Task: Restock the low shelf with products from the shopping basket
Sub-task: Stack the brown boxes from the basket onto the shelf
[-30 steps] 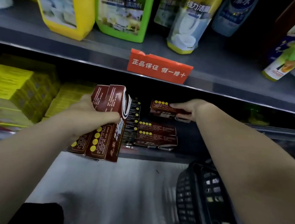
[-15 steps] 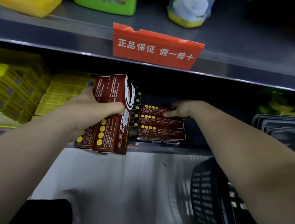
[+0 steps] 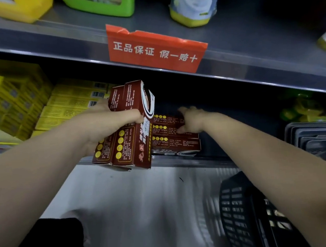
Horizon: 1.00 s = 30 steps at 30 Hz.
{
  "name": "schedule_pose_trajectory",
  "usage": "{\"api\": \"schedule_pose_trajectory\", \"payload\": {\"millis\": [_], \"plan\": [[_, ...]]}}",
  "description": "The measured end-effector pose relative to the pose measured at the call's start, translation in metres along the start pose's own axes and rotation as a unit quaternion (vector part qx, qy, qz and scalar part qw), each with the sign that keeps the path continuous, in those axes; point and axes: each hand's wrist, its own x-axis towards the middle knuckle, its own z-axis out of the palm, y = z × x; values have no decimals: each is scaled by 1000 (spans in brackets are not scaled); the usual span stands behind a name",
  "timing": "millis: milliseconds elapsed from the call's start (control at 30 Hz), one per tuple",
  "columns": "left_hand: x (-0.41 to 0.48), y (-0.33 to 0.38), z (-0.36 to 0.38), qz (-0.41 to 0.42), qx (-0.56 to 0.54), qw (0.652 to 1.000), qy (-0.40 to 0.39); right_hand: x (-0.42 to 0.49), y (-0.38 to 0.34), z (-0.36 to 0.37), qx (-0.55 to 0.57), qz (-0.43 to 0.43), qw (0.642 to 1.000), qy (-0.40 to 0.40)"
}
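Maroon stacked boxes point(image 3: 176, 141) on the low shelf point(image 3: 210, 161) have gained one: my right hand point(image 3: 192, 120) has let go and rests flat on top (pressing it square). My left hand point(image 3: 107, 124) still grips the held boxes point(image 3: 132, 141), so more remain to place.

The low shelf point(image 3: 201, 162) carries stacked brown boxes point(image 3: 176, 142) — yellow boxes point(image 3: 66, 110) to their left.
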Motion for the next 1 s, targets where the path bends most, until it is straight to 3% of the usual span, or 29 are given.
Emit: {"api": "schedule_pose_trajectory", "payload": {"millis": [67,167,233,333,500,667,867,1000], "plan": [[-3,1,3,11,-18,1000,-21,-19,-12,-18,146,-83,986,-10],[-14,8,7,2,-48,997,-60,-56,-29,-32,436,-218,866,-109],[-23,15,12,-31,-67,993,-96,-72,-31,-32,484,-239,837,-94],[-29,23,18,-48,-67,986,-145,-86,-23,-28,488,-206,847,-36],[-37,24,25,-66,-55,967,-241,-98,2,-28,467,-173,866,-50],[-26,19,23,-96,-35,988,-119,-95,37,-36,439,-85,895,8],[-14,13,17,-86,-70,994,-1,-53,71,-41,492,69,855,150],[-7,14,16,-61,-103,991,56,-18,67,-41,430,56,886,166]]}}
